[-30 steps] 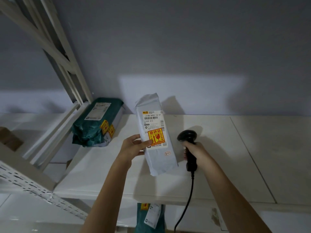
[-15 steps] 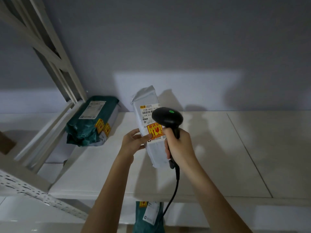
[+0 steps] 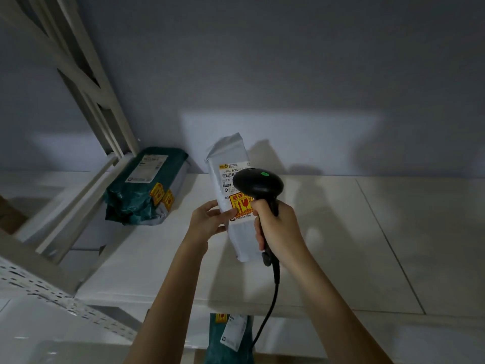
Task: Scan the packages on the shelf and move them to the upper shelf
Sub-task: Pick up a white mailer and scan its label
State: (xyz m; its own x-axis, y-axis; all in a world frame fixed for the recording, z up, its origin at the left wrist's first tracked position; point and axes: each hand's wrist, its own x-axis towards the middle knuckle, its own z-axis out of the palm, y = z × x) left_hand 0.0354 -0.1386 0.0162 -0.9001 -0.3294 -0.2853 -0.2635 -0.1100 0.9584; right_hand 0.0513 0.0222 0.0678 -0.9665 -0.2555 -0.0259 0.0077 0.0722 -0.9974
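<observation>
My left hand (image 3: pixel 207 222) holds a grey-white package (image 3: pixel 231 164) upright over the upper shelf (image 3: pixel 341 232), thumb on its front beside a yellow-and-red sticker. A white shipping label with a barcode faces me. My right hand (image 3: pixel 278 227) grips the handle of a black barcode scanner (image 3: pixel 258 186), whose head covers part of the label and shows a green light. Its cable hangs down past the shelf edge.
A green package (image 3: pixel 139 190) with yellow stickers lies at the shelf's back left, next to the white rack upright (image 3: pixel 86 82). Another green package (image 3: pixel 228 337) shows on the lower level under the shelf edge. A perforated rail (image 3: pixel 39 287) runs at the left.
My right hand raised the scanner from beside the package up in front of its label. The package stayed in my left hand, almost still.
</observation>
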